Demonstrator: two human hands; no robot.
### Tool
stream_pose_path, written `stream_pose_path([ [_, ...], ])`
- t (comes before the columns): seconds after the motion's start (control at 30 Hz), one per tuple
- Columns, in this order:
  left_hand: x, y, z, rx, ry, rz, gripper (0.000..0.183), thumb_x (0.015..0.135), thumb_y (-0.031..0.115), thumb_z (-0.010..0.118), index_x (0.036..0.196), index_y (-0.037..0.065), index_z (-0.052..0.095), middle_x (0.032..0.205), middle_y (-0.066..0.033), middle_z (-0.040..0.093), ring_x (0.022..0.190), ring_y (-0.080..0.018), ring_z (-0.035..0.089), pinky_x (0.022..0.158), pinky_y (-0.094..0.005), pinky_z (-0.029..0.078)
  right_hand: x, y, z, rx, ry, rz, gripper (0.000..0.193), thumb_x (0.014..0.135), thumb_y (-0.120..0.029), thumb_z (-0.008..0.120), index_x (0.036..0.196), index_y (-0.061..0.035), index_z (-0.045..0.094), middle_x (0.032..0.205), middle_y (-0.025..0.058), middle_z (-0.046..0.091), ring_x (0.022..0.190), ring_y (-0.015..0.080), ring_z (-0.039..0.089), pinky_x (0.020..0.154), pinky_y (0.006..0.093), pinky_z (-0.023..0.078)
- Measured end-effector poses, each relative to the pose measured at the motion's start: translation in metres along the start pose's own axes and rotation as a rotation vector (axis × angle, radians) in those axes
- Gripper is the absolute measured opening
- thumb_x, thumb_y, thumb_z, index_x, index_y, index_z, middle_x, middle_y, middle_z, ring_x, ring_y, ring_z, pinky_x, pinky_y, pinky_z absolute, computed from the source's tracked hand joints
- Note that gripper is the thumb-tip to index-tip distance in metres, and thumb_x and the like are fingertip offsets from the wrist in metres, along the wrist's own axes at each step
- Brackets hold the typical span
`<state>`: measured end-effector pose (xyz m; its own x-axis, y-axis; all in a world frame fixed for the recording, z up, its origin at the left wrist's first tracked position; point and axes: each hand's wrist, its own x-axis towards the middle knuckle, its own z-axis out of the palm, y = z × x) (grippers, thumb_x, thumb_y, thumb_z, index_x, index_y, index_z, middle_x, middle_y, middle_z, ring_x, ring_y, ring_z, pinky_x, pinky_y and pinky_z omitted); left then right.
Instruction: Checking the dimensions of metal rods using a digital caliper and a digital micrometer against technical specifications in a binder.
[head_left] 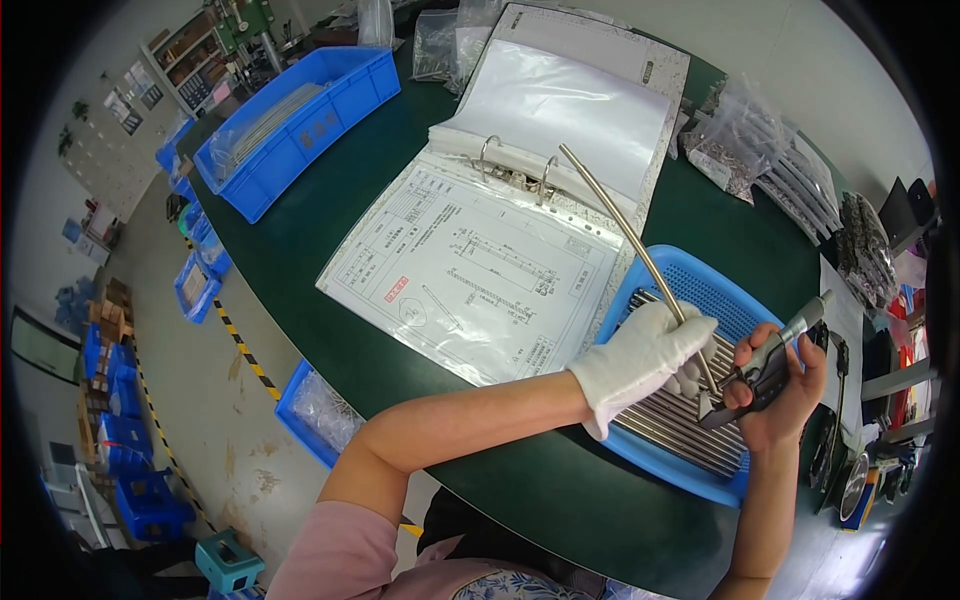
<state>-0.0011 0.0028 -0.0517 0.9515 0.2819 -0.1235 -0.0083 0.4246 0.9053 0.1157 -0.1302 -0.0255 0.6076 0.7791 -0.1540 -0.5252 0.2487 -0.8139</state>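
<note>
My left hand point(640, 358), in a white glove, is closed around a long thin metal rod point(625, 228). The rod slants up and to the left over the open binder. Bare, my right hand point(785, 400) grips a micrometer point(768, 380) with a dark frame and a silver thimble. The rod's lower end is at the micrometer's jaws; whether the jaws touch it I cannot tell. Below both hands, a light-blue perforated basket point(668, 262) holds several similar rods point(680, 440) lying side by side. My left hand hides some of them.
A ring binder with a drawing sheet point(440, 300) lies open on the green table point(400, 370). At the back left stands a blue bin point(350, 100) with bagged rods. Plastic bags of metal parts point(740, 140) lie back right. Hand tools point(835, 400) lie at the right edge.
</note>
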Motion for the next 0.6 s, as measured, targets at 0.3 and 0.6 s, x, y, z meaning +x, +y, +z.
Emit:
stream_pose_path([
  [0.3,-0.0001,0.0009,0.0012,-0.019,0.008,-0.019,0.031,0.089,0.033,0.048,0.077,0.005,0.053,0.067,-0.0012,0.052,0.060,-0.0072,0.052,0.050,-0.0201,0.044,-0.0002,-0.0007,0.0000,0.015,-0.011,0.007,0.045,0.082,-0.042,0.039,0.085,0.0013,0.052,0.070,0.0161,0.058,0.039,0.0198,0.048,0.037,0.0288,0.041],
  [0.6,0.0015,-0.0011,0.0017,0.038,0.069,-0.024,0.033,0.088,0.036,0.049,0.081,0.004,0.055,0.070,-0.0041,0.057,0.062,-0.0104,0.058,0.057,-0.0210,0.044,0.0041,-0.0037,-0.0080,-0.068,-0.036,0.073,0.052,0.081,-0.050,0.039,0.084,-0.0007,0.053,0.071,0.0149,0.058,0.041,0.0198,0.048,0.040,0.0291,0.041],
])
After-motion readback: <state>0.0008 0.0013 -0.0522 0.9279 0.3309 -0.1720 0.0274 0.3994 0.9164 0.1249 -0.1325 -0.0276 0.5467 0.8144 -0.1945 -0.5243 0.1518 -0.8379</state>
